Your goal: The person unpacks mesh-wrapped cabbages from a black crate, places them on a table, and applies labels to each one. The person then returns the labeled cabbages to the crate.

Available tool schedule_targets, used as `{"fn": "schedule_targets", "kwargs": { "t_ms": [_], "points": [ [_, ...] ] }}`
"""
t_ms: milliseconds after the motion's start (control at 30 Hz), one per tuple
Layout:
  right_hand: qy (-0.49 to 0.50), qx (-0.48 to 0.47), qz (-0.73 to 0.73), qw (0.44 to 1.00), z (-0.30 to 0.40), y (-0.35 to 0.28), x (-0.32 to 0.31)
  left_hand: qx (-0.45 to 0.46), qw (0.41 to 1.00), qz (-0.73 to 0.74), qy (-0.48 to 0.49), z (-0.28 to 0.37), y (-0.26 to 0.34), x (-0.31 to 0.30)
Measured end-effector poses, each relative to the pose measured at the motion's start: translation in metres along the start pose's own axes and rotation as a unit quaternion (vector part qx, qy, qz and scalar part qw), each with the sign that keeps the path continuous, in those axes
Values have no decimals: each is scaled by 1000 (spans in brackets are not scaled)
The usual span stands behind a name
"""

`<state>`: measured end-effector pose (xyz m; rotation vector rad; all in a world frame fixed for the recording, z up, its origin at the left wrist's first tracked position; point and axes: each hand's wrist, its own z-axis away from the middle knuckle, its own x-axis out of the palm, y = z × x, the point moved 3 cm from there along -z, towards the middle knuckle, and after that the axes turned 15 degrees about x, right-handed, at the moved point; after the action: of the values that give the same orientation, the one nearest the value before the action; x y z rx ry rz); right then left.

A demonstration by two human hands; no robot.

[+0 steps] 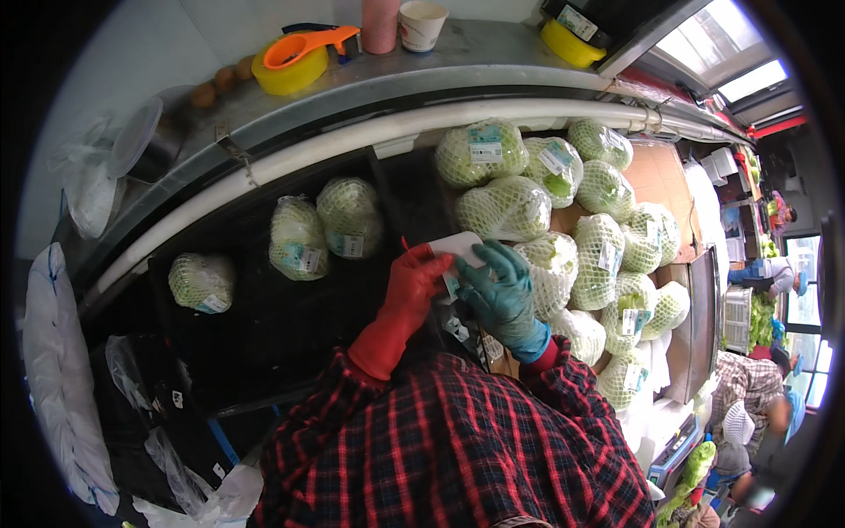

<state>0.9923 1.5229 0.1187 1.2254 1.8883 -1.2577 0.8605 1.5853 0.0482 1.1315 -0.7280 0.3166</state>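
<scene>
In front of my chest, my left hand (412,290), in a red rubber glove, grips a white strip of labels (455,245). My right hand (500,294) wears a teal glove, and its bent fingers are on the strip's right side. Wrapped cabbages (530,208) in white foam nets are piled just right of my hands, several bearing printed labels. To the left, a black crate (264,323) holds a pair of netted cabbages (323,228) side by side and a single cabbage (201,282) farther left. The fingers partly hide the strip.
A metal ledge (488,56) along the far wall carries yellow tape rolls (290,78), an orange tape dispenser (310,45) and a paper cup (422,26). Below it runs a white pipe (317,145). At right stand a cardboard box (690,330) and a scale (675,452); people work beyond.
</scene>
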Motion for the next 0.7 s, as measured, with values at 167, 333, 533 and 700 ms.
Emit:
{"fn": "schedule_targets", "kwargs": {
  "t_ms": [167,333,533,700],
  "points": [
    [-26,-77,-61,995,15,21,7,4,995,-90,45,1,-19,-7],
    [-65,-31,-85,994,-4,15,-8,56,995,-31,70,4,-7,-8],
    [-50,-117,-105,986,-3,19,21,33,994,-23,98,14,-26,-13],
    [-164,-124,-158,966,-12,34,3,92,972,34,215,7,-12,-38]
  ]
}}
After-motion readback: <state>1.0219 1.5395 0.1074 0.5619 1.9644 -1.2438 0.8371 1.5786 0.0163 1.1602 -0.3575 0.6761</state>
